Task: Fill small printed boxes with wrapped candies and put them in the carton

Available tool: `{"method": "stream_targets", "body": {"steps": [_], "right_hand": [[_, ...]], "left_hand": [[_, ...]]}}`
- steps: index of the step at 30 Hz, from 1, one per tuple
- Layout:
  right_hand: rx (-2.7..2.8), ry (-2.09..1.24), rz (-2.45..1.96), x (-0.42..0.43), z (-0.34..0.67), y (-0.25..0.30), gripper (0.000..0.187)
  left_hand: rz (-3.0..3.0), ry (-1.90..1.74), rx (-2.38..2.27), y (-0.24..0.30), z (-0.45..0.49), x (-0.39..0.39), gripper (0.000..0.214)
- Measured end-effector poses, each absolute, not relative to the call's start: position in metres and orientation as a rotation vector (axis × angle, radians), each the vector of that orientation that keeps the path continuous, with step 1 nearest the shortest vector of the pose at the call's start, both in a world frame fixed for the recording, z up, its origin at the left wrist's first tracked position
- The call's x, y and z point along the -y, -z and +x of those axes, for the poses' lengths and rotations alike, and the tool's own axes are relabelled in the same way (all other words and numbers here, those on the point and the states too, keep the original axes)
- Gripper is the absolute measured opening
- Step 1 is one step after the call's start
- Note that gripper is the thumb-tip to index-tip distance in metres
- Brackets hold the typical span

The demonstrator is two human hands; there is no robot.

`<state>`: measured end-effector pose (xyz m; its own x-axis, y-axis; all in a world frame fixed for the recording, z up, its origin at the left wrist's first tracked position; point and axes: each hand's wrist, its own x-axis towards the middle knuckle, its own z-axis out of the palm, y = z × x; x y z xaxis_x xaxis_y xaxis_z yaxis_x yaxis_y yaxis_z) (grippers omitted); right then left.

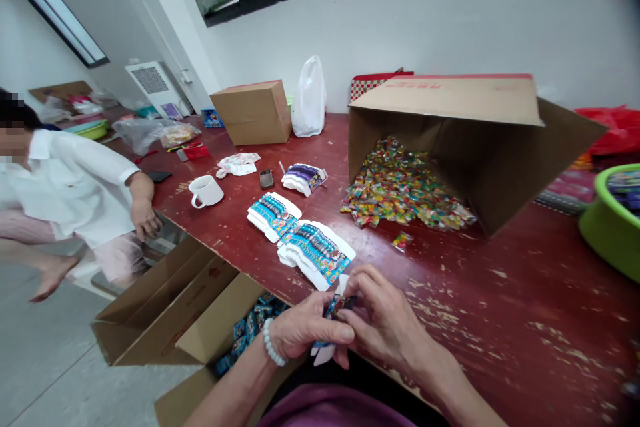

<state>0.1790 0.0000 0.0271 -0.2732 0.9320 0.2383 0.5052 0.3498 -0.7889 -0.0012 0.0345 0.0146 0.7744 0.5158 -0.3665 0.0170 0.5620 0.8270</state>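
My left hand (pixel 320 327), with a pale bead bracelet at the wrist, is closed around a small blue printed carton (pixel 334 308) with white flaps. My right hand (pixel 383 310) pinches the same carton at its upper end; its fingers partly hide it. Just beyond my hands, fanned stacks of flat blue cartons (pixel 317 250) and more flat blue cartons (pixel 274 215) lie on the red table (pixel 450 280). Many small wrapped candies (pixel 405 187) spill from a cardboard box (pixel 440 100) on its side. One loose candy packet (pixel 401 241) lies in front of it.
Below the table edge, an open cardboard box (pixel 220 327) holds blue packets (pixel 245 333). A white mug (pixel 205 191), purple flat cartons (pixel 303 178) and a closed box (pixel 253 113) stand farther off. A green basin (pixel 610 227) sits right. Another person (pixel 85 180) sits left.
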Motion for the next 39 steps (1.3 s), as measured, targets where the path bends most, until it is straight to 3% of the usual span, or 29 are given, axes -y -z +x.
{"method": "stream_targets", "body": {"steps": [4,8,12,18,23,27,32,35,39], "right_hand": [[1.893,-0.711,-1.326,0.003,0.178,-0.022,0.010],[1.834,-0.813,-1.295,0.003,0.182,-0.023,0.010],[1.759,-1.157,-1.198,0.000,0.194,-0.030,0.011],[1.796,-1.293,-1.162,-0.002,0.203,-0.026,0.027],[1.533,-1.011,-1.369,-0.001,0.192,-0.014,0.038],[1.369,-1.178,-1.317,-0.002,0.183,-0.004,0.020],[1.376,-1.065,-1.343,-0.007,0.186,0.000,0.028],[1.372,-1.119,-1.324,-0.009,0.185,0.003,0.024],[1.093,-1.196,-1.223,-0.009,0.172,0.013,0.053]], "left_hand": [[0.888,-0.296,-0.627,-0.010,0.001,-0.036,0.053],[0.870,-0.265,-0.613,-0.009,0.002,-0.036,0.042],[0.855,-0.220,-0.606,-0.011,0.004,-0.035,0.042],[0.857,-0.132,-0.630,-0.006,0.011,-0.031,0.030],[0.913,-0.334,-0.804,-0.006,0.019,-0.033,0.028],[0.897,-0.446,-0.823,-0.003,0.025,-0.033,0.035],[1.155,-0.658,-0.912,-0.005,0.025,-0.031,0.032],[1.118,-0.813,-0.977,-0.009,0.022,-0.028,0.044],[0.967,-1.019,-1.032,-0.009,0.023,-0.022,0.060]]}}
